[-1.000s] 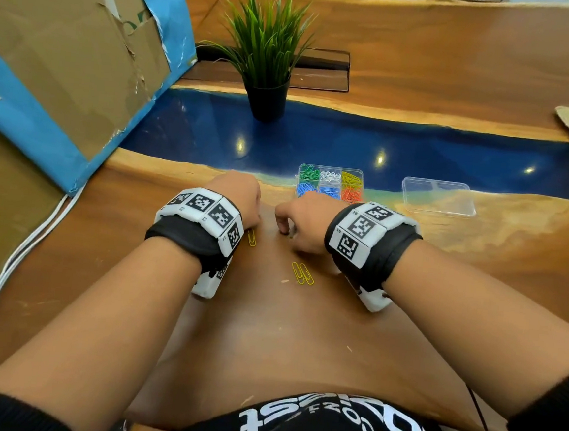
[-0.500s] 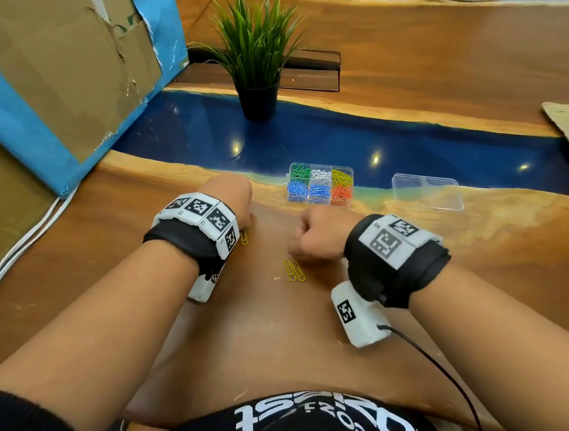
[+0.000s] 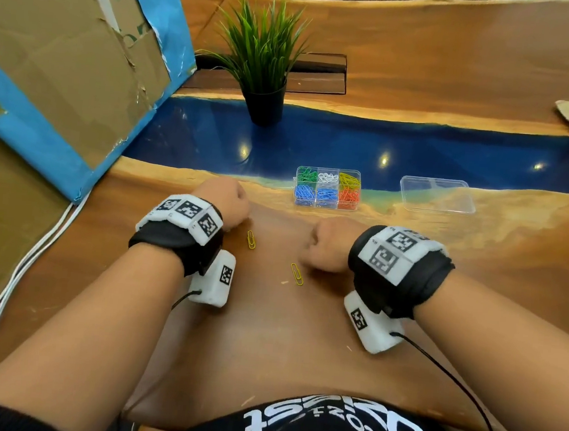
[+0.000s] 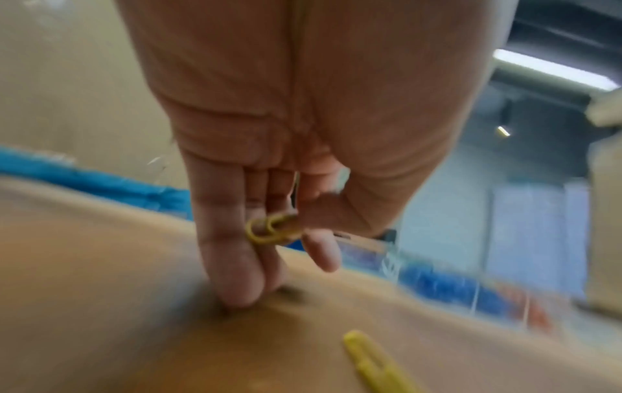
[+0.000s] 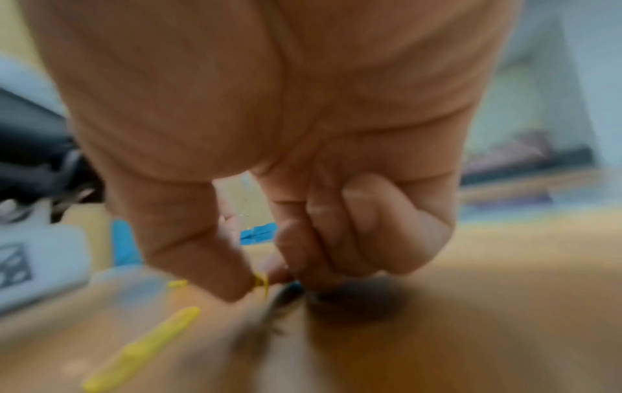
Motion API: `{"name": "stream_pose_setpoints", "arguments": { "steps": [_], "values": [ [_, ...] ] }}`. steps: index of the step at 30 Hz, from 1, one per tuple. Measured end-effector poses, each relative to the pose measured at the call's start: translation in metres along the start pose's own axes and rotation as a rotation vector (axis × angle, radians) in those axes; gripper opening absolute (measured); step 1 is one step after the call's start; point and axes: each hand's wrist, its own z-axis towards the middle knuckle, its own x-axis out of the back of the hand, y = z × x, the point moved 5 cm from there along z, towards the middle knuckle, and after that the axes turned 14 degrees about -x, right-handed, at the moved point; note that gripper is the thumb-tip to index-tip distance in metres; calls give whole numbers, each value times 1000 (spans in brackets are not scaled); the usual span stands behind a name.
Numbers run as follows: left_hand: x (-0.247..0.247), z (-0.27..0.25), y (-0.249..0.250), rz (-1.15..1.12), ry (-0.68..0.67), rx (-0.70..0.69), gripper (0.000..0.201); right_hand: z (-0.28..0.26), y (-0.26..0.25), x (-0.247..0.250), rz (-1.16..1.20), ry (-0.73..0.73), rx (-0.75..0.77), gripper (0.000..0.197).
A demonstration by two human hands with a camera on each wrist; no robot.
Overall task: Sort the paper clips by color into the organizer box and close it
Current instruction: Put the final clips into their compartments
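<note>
L hand sits knuckles-up on the wooden table, w/ a yellow paper clip pinched between thumb and fingers, other fingertips touching the wood; R hand is curled low over the table, thumb and forefinger nipping a small yellow clip right at the surface, though the wrist view is blurred; a bit of blue shows just beside it, can't tell what. Two more yellow clips lie loose betw. the hands: one just beside the L hand, one just left of the R hand. Organizer box stands open further back, near the blue resin strip; six compartments: green, white, yellow in the far row; blue, blue, orange in the near row, each holding clips. Its clear lid lies flat to the right, apart from the box. Potted plant stands beyond on the blue strip; torn cardboard w/ blue edging leans at the left; white cables run along the table's left edge.
</note>
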Motion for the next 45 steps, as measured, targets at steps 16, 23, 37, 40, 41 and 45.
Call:
{"name": "stream_pose_setpoints", "arguments": {
  "steps": [16,23,37,40,41,45],
  "values": [
    [-8,-6,10,245,-148,7,39,-5,-9,0,315,-99,116,19],
    [-11,-2,15,256,-172,12,17,-12,-23,-9,-166,73,122,34],
    [-11,-11,10,296,-180,6,26,-18,-45,-10,-132,100,312,22],
    [-12,-9,12,289,-183,-3,21,-20,-48,-10,-152,97,353,16],
    [-13,-9,13,284,-187,-1,19,-20,-48,-9,-151,99,355,13],
    [-15,-9,14,274,-180,-5,16,-21,-46,-9,-132,100,336,14]
  ]
}}
